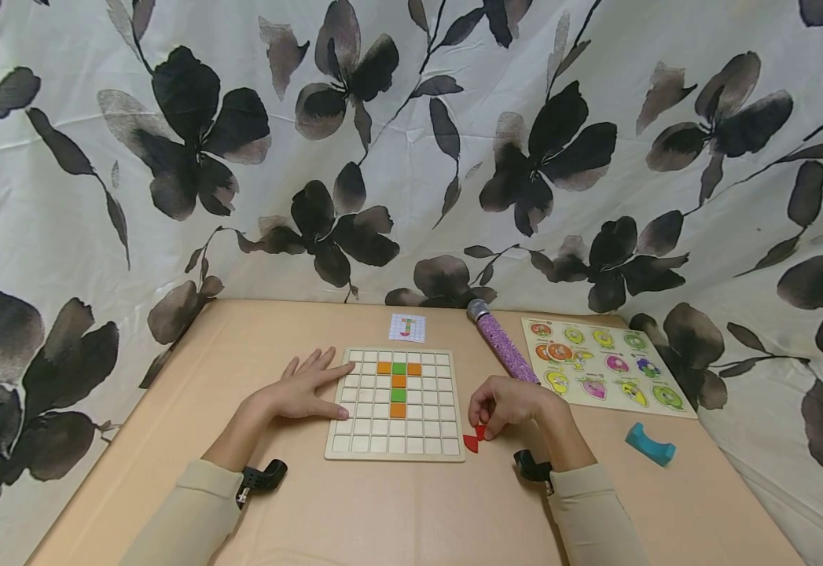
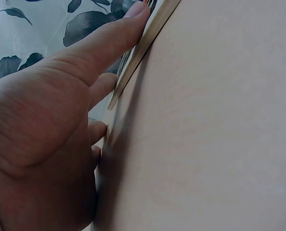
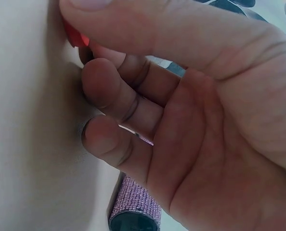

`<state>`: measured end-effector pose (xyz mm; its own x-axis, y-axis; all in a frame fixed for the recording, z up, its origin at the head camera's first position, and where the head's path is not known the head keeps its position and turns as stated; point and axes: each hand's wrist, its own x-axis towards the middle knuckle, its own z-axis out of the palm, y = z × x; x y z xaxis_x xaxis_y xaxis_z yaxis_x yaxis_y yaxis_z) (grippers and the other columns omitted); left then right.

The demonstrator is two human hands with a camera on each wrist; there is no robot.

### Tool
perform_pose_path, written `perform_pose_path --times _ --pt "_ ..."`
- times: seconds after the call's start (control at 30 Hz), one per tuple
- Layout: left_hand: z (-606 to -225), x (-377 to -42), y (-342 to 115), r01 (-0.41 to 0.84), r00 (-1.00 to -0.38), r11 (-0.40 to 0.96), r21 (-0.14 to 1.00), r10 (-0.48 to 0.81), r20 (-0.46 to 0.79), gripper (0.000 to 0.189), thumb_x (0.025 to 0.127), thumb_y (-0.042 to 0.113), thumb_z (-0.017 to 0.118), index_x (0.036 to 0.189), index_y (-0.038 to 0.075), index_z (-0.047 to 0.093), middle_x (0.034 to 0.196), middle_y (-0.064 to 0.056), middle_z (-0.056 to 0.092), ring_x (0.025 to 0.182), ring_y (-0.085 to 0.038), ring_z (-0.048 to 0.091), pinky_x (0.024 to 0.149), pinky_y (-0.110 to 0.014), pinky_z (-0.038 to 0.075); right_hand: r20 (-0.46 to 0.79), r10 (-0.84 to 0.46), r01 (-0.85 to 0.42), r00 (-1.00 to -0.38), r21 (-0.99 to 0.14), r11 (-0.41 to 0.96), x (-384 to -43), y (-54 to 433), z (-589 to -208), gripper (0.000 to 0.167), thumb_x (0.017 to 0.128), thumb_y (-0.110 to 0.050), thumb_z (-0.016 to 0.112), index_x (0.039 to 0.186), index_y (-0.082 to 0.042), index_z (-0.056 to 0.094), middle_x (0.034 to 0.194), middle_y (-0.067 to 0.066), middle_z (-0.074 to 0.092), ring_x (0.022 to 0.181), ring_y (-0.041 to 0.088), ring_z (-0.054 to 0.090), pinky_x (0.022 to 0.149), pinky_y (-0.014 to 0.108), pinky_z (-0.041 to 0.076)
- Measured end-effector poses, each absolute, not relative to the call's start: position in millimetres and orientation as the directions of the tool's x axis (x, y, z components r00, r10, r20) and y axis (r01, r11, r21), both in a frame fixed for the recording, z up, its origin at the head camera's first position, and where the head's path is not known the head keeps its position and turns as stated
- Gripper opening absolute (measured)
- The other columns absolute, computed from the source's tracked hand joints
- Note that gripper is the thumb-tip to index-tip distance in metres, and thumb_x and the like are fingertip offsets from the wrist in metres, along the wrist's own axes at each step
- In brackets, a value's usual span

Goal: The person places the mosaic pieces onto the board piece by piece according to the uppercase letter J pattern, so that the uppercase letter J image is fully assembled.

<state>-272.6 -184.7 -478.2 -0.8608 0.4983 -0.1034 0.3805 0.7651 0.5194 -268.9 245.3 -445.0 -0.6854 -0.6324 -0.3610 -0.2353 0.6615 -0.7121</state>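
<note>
A pale grid board [image 1: 369, 446] lies on the table, its white squares holding a T-like pattern of orange tiles [image 1: 398, 410] and green tiles [image 1: 399, 368]. My left hand [image 1: 301, 393] rests at the board's left edge, fingers spread, with thumb and index finger touching its rim. Beside the lower right corner, the thumb and curled fingers of my right hand [image 1: 517, 402] pinch a small red piece [image 3: 76, 36] at the tabletop; the fingers partly hide it. Another red piece [image 1: 471, 444] lies next to it, close to the board.
Behind the board lies a small printed pattern card [image 1: 417, 333]. A purple glittery microphone-like stick [image 1: 499, 342] slants behind the right hand. To the right are a fruit sticker sheet [image 1: 605, 369] and a teal curved block [image 1: 650, 445]. Floral cloth [image 1: 411, 157] hangs behind the table.
</note>
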Motion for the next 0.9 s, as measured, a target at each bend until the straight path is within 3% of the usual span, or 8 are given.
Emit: perform_pose_path --times 0.47,0.9 --pt "-478.1 -274.1 -185.2 0.381 -0.860 0.765 0.519 0.500 -0.105 0.096 0.083 0.065 0.077 0.162 0.028 0.039 0.174 -0.022 0.007 0.161 -0.048 -0.001 0.123 -0.072 -0.007 -0.313 -0.610 -0.256 -0.728 -0.701 0.665 -271.6 244.3 -446.2 0.023 0.077 0.007 0.086 0.093 -0.004 0.074 0.083 0.007 0.065 0.076 0.016 0.055 0.065 0.026 0.047" --pt "-477.4 -272.6 -184.8 0.377 -0.862 0.762 0.527 0.497 -0.101 0.096 0.083 0.062 0.079 0.162 0.025 0.039 0.174 -0.024 0.007 0.160 -0.049 -0.002 0.122 -0.073 -0.007 -0.283 -0.645 -0.258 -0.710 -0.748 0.612 -273.7 249.4 -445.3 0.014 0.084 0.009 0.076 0.095 0.001 0.072 0.086 0.012 0.069 0.077 0.018 0.056 0.067 0.026 0.049"
